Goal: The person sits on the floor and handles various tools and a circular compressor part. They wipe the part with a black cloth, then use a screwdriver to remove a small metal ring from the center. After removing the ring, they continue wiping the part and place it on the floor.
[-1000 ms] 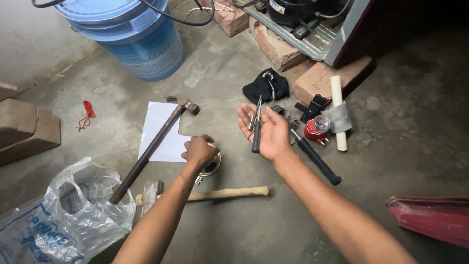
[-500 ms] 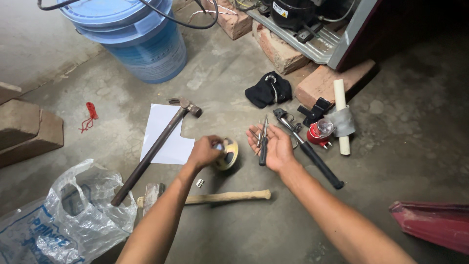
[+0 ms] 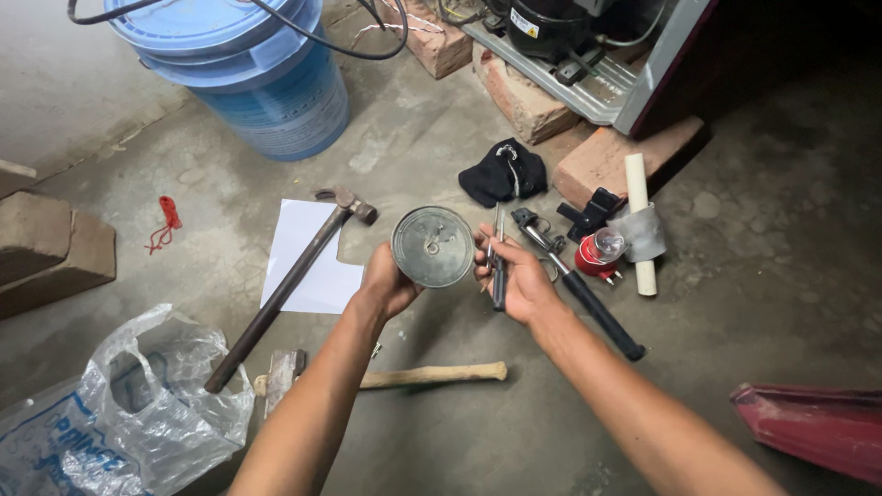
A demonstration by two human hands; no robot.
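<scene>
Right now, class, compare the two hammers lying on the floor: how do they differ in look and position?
The claw hammer has a long dark handle; the wooden-handled hammer has a pale one. The claw hammer lies diagonally, its head on the white paper; the wooden-handled hammer lies nearly level on bare concrete, head towards the plastic bag. The claw hammer looks longer. Both lie untouched, below or beside the left hand.

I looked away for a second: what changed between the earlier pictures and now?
The left hand has lifted the round metal disc off the floor and turned its flat face up toward the camera. The right hand moved in beside it, its fingers now touching the disc's edge, still holding the pliers. The claw hammer, white paper and blue bucket stayed put.
</scene>
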